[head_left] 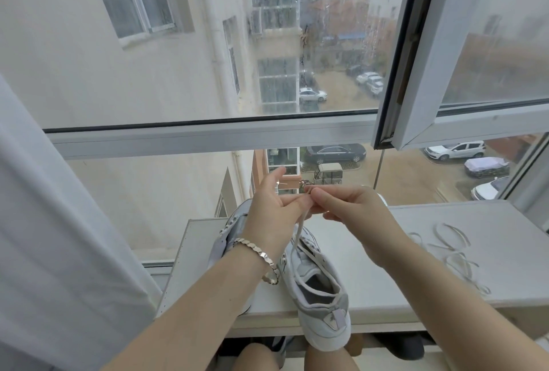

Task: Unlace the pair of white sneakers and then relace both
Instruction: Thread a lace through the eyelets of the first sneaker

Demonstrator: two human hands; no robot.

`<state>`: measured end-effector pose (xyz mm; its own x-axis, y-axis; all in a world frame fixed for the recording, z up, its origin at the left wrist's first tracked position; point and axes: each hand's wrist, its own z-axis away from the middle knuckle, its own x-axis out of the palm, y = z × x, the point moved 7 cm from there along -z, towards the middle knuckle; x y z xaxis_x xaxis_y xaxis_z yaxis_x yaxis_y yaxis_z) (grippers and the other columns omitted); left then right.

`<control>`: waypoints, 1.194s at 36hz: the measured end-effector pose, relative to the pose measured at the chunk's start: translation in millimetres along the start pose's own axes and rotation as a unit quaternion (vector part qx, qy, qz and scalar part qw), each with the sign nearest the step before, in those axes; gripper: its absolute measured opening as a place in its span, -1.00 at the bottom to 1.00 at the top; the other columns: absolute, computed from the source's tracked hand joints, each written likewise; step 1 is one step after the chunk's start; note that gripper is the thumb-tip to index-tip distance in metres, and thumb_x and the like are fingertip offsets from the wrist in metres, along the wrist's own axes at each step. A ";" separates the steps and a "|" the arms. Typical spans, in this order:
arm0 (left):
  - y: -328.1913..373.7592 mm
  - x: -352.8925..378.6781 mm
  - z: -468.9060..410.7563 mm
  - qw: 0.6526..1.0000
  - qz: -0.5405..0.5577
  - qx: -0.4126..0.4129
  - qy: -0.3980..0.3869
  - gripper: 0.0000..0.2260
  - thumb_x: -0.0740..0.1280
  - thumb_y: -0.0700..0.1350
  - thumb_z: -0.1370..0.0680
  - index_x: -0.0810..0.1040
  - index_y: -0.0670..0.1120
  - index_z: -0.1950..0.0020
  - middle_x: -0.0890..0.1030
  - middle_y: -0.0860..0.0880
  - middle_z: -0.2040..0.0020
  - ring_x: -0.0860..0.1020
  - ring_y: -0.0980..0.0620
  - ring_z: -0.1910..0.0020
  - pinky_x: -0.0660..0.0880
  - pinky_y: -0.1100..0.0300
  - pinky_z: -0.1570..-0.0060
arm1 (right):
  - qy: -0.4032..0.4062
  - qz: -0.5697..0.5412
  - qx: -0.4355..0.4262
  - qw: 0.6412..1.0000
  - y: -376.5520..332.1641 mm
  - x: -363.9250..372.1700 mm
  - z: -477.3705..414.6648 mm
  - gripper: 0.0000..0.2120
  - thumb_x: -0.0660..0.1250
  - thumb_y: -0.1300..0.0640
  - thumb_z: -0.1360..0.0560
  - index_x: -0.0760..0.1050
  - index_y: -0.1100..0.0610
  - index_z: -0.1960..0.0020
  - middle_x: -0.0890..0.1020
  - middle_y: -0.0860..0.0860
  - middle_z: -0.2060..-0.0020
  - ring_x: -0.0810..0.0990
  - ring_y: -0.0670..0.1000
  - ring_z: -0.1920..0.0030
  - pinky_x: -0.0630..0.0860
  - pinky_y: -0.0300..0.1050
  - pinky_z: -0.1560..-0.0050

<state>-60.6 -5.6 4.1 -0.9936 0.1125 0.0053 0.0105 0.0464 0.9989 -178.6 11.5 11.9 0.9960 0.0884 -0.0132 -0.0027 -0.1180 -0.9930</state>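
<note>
- The left hand [273,216] is raised above the surface [416,281]. Its thumb and a finger pinch the lace [298,232], while its index finger points up and away.
- The right hand [353,216] meets it from the other side. Its fingers [323,192] are curled in and nip the same lace right where the two hands touch.
- From that pinch the lace drops down to the near sneaker [315,290], where it loops around the opening.
- The near sneaker is white with grey panels. It lies on the surface with its heel towards the person, and the heel hangs over the front edge.
- The second sneaker [231,231] sits just to the left of it, partly hidden behind the left wrist, and its eyelets look bare.
- A loose lace [454,254] lies in tangled loops on the surface to the right, well apart from both sneakers.
- A metal link bracelet [258,251] circles the left wrist.
- A pale curtain [44,222] hangs at the left.
- Behind the surface is a rain-streaked window [208,136] with one sash swung open at the right. Parked cars [335,153] show on the ground below.
</note>
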 end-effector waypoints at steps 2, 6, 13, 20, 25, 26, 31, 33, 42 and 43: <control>1.3 1.6 -0.5 1.000 -0.026 0.004 -0.017 -0.34 0.39 -0.24 -0.48 0.14 -0.06 -0.48 0.67 0.13 0.32 0.66 0.09 0.19 0.54 0.07 -0.08 | -0.021 -0.041 0.022 0.999 2.9 1.3 -0.3 -0.87 0.35 0.10 -0.43 0.69 0.04 0.17 0.70 0.06 0.27 0.66 -0.10 0.23 0.51 -0.35 0.21; 2.7 5.4 -1.8 0.995 -0.067 0.006 -0.069 -0.26 0.38 -0.20 -0.49 0.00 -0.06 -0.52 0.68 0.13 0.28 0.66 0.16 0.17 0.46 0.01 -0.21 | -0.052 -0.109 0.071 0.990 10.7 1.7 -0.6 -0.76 0.35 0.06 -0.34 0.65 0.14 0.06 0.67 -0.03 0.36 0.64 -0.09 0.27 0.51 -0.35 0.26; -6.1 9.5 -3.3 0.991 0.032 -0.074 -0.106 -0.45 0.36 -0.27 -0.48 0.23 -0.09 -0.41 0.68 -0.05 0.26 0.64 0.04 0.32 0.61 0.12 0.21 | -0.012 -0.122 0.023 0.992 11.2 -3.5 -3.1 -0.83 0.33 0.14 -0.38 0.62 0.20 0.13 0.66 -0.01 0.35 0.62 -0.08 0.31 0.53 -0.29 0.22; -14.0 14.3 2.2 0.991 -0.004 -0.064 -0.114 -0.78 0.25 -0.18 -0.57 0.59 -0.21 0.23 0.47 -0.14 0.30 0.41 0.15 0.42 0.57 0.26 0.26 | 0.104 -0.062 -0.015 0.993 6.8 -19.2 -13.3 -0.84 0.38 0.05 -0.35 0.64 0.10 0.14 0.65 -0.11 0.32 0.56 -0.16 0.26 0.44 -0.38 0.19; -6.9 12.5 -1.4 0.987 -0.097 -0.017 -0.126 -0.67 0.26 -0.19 -0.57 0.63 0.03 0.35 0.59 0.03 0.33 0.47 0.20 0.45 0.46 0.39 0.35 | 0.183 -0.109 -0.045 0.976 2.5 -34.7 -18.2 -0.86 0.31 0.16 -0.49 0.61 0.05 0.20 0.60 -0.14 0.40 0.51 -0.23 0.38 0.44 -0.42 0.35; -5.8 11.7 -2.5 0.987 -0.101 -0.016 -0.122 -0.72 0.26 -0.19 -0.57 0.63 -0.01 0.29 0.57 0.09 0.40 0.47 0.22 0.46 0.45 0.40 0.36 | 0.193 -0.144 -0.040 0.970 2.9 -37.8 -19.3 -0.85 0.30 0.16 -0.50 0.60 0.06 0.21 0.59 -0.14 0.41 0.51 -0.21 0.38 0.44 -0.41 0.35; 0.8 7.9 -7.4 0.995 -0.078 -0.009 -0.066 -0.76 0.26 -0.23 -0.56 0.60 -0.09 0.28 0.57 0.09 0.50 0.50 0.21 0.49 0.52 0.33 0.30 | 0.075 -0.209 0.108 0.969 31.2 -12.6 -20.6 -0.57 0.31 -0.10 -0.37 0.52 0.28 0.06 0.55 0.11 0.21 0.54 0.00 0.17 0.53 -0.17 -0.04; 2.2 6.1 -9.7 0.994 -0.097 -0.002 -0.042 -0.76 0.27 -0.20 -0.57 0.62 -0.11 0.27 0.60 0.03 0.46 0.53 0.14 0.45 0.57 0.23 0.22 | -0.003 -0.182 0.165 0.969 43.5 8.6 -12.0 -0.52 0.32 -0.17 -0.29 0.54 0.26 0.10 0.59 0.08 0.23 0.59 -0.03 0.19 0.49 -0.10 -0.15; 0.9 10.5 -23.8 0.985 -0.157 0.000 -0.066 -0.72 0.24 -0.18 -0.59 0.61 -0.18 0.28 0.52 0.09 0.54 0.46 0.20 0.54 0.52 0.31 0.31 | 0.011 -0.181 0.112 0.977 40.6 14.5 -15.9 -0.76 0.22 0.06 -0.56 0.53 0.12 0.22 0.47 -0.01 0.45 0.50 -0.05 0.33 0.51 -0.17 0.07; -0.6 11.7 -24.7 0.985 -0.156 -0.003 -0.077 -0.70 0.24 -0.19 -0.58 0.57 -0.17 0.34 0.50 0.11 0.56 0.44 0.22 0.57 0.50 0.38 0.38 | 0.012 -0.177 0.111 0.978 40.0 13.5 -17.7 -0.77 0.20 0.07 -0.57 0.55 0.14 0.16 0.47 -0.01 0.47 0.50 -0.04 0.35 0.51 -0.14 0.06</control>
<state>-75.0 -28.8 4.8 -0.9196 0.2419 -0.3095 -0.2945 0.0968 0.9507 -163.7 -9.5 -26.0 0.9402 0.0608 0.3353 0.3253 0.1328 -0.9362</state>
